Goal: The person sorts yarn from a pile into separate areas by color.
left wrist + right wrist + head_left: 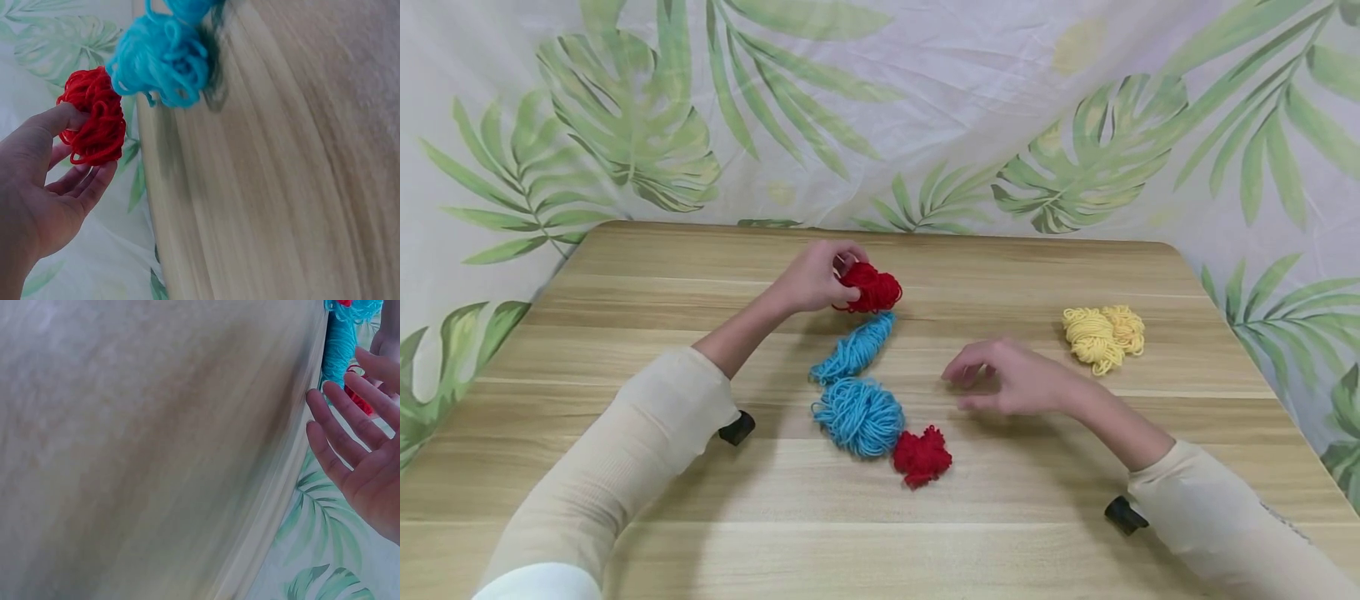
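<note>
My left hand (817,277) pinches a red yarn bundle (876,288) between thumb and fingers, at the far middle of the table. The left wrist view shows the thumb on one side of this red yarn (95,119) and the fingers beneath. Just below it in the head view lies an elongated blue yarn bundle (856,348). A rounder blue yarn ball (859,417) sits nearer, with a small red yarn bundle (922,457) at its right side. My right hand (1017,379) hovers right of the blue yarn, fingers loosely bent and holding nothing.
Yellow yarn (1103,337) lies on the wooden table (820,550) at the right, beyond my right forearm. A leaf-patterned cloth (925,108) hangs behind the table's far edge. Black pieces (737,427) show beneath both sleeves.
</note>
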A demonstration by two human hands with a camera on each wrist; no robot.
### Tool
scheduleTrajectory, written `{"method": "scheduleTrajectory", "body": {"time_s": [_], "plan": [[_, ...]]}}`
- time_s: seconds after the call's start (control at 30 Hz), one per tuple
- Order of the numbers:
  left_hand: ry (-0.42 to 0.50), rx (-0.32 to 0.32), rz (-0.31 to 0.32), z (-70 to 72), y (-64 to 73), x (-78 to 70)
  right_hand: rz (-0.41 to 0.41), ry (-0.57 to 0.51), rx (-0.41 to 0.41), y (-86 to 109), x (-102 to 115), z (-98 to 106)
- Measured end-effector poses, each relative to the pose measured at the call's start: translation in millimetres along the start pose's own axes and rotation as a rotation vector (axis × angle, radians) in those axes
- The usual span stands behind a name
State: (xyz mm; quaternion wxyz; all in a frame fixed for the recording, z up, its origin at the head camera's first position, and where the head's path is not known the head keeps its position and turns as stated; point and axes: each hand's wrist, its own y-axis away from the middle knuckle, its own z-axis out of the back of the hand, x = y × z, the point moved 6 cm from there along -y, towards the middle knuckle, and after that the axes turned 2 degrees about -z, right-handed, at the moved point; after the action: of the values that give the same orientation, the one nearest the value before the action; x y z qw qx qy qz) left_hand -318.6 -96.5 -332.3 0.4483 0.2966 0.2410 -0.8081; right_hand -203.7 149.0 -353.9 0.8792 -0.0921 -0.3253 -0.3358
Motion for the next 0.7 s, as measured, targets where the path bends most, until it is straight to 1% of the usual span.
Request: {"method": "scheduleTrajectory", "body": {"time_s": [0.27, 0.5, 0.7], "plan": [[-0.006, -0.032, 0.057, 3.9, -4.1, 17.5, 0.000, -0.032, 0.034, 0.4, 4.8, -3.7], [-0.023, -0.056, 0.083, 6.0, -8.6, 27.7, 0.028, -0.031, 0.038, -0.1, 8.0, -5.7], [-0.042, -0.080, 0.115, 6.5, -14.0, 34.5, 0.049, -0.066, 0.065, -0.9, 11.9, -8.5]]}}
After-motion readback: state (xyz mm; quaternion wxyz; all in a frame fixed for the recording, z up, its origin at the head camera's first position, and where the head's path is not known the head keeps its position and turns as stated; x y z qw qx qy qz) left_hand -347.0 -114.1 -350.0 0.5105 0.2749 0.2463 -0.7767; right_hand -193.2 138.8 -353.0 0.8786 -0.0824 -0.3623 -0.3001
